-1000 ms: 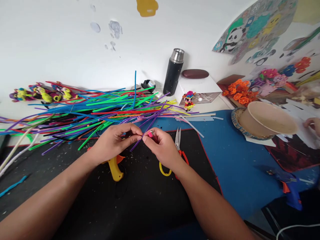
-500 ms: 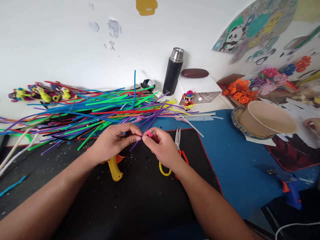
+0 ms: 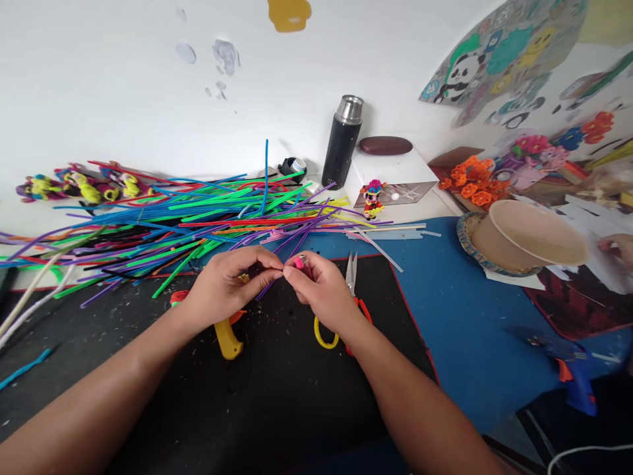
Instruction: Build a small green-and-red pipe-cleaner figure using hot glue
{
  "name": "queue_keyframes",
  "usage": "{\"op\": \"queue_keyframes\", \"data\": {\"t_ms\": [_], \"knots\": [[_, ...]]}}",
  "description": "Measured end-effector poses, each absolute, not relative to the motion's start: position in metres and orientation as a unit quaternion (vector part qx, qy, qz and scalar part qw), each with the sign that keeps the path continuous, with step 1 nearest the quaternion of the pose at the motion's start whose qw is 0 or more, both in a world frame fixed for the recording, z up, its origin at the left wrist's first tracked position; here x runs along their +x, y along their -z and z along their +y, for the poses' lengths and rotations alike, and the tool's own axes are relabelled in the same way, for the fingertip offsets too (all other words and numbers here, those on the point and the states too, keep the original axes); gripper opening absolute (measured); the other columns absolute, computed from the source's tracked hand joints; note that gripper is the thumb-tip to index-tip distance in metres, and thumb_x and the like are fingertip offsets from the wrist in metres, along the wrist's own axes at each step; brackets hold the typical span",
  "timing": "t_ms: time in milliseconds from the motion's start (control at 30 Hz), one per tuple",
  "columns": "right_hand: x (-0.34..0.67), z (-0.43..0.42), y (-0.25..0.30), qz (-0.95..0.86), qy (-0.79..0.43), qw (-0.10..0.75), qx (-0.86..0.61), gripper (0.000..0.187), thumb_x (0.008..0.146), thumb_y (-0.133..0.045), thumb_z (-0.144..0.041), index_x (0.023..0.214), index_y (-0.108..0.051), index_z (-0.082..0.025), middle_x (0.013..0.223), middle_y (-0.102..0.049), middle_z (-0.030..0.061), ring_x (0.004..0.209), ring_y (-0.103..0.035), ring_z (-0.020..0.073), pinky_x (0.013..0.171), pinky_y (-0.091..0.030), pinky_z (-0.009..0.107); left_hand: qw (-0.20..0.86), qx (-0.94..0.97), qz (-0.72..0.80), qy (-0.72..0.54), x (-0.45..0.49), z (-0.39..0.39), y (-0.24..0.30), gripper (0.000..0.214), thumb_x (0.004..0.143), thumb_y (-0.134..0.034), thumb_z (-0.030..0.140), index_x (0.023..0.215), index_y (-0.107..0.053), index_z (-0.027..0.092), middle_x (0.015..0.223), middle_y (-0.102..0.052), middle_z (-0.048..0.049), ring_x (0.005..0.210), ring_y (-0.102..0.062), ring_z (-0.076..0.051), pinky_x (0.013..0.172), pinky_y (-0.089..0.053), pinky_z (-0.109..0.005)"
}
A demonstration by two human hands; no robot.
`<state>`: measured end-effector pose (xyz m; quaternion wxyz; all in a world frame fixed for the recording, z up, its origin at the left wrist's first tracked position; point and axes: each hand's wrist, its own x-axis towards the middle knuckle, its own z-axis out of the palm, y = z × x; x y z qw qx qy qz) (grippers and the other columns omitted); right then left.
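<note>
My left hand (image 3: 237, 280) is closed in a pinch, thumb against forefinger. What it pinches is a tiny dark or purplish bit, too small to name. Its fingertips meet those of my right hand (image 3: 319, 287), which is curled round a lighter (image 3: 299, 262) with a pink end and a metal top. Most of the lighter is hidden in the palm. Below my left wrist lies a yellow glue gun (image 3: 228, 340), partly covered by the arm. Scissors (image 3: 351, 274) with red and yellow handles lie beside and under my right hand, blades pointing away.
A heap of coloured pipe cleaners (image 3: 208, 211) spreads along the wall. Behind stand a black thermos (image 3: 341, 148), a white box (image 3: 400, 165) and a small fuzzy figure (image 3: 372, 198). At right are a beige bowl (image 3: 534, 231), a blue glue gun (image 3: 578, 379) and another person's hand (image 3: 618, 247).
Both hands stay nearly in place with fingertips together. My left hand has shifted slightly right, uncovering more of the yellow glue gun's red part. The other person's hand at right moved slightly.
</note>
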<state>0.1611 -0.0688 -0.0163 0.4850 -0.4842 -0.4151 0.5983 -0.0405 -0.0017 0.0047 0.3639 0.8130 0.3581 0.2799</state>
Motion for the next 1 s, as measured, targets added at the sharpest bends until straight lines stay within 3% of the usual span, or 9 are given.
{"op": "queue_keyframes", "data": {"t_ms": [367, 767, 1000], "knots": [[0.1602, -0.0665, 0.017, -0.357, -0.666, 0.495, -0.429, 0.041, 0.086, -0.087, -0.053, 0.091, -0.061, -0.023, 0.063, -0.036, -0.0134, 0.05, -0.024, 0.0065, 0.051, -0.019, 0.028, 0.298, 0.843, 0.305, -0.328, -0.0387, -0.0063, -0.003, 0.013, 0.104, -0.068, 0.029, 0.097, -0.078, 0.026, 0.092, -0.084, -0.0049, 0.083, -0.081, -0.023, 0.081, -0.066, -0.036], [0.16, -0.0668, 0.0147, -0.376, -0.624, 0.508, -0.46, 0.042, 0.086, -0.084, -0.06, 0.091, -0.064, -0.024, 0.062, -0.037, -0.0114, 0.051, -0.031, 0.0087, 0.051, -0.022, 0.028, 0.442, 0.733, 0.404, -0.323, -0.0364, -0.004, -0.0103, 0.036, 0.094, -0.082, 0.058, 0.089, -0.075, 0.023, 0.087, -0.078, -0.0051, 0.082, -0.073, -0.024, 0.08, -0.064, -0.04], [0.1604, -0.0679, 0.0192, -0.402, -0.601, 0.507, -0.469, 0.035, 0.092, -0.079, -0.056, 0.093, -0.066, -0.023, 0.066, -0.04, -0.0094, 0.054, -0.034, 0.0102, 0.052, -0.026, 0.028, 0.472, 0.728, 0.391, -0.306, -0.0372, -0.0033, -0.0103, 0.028, 0.094, -0.082, 0.049, 0.09, -0.077, 0.022, 0.085, -0.076, -0.004, 0.078, -0.069, -0.021, 0.076, -0.061, -0.037]]}}
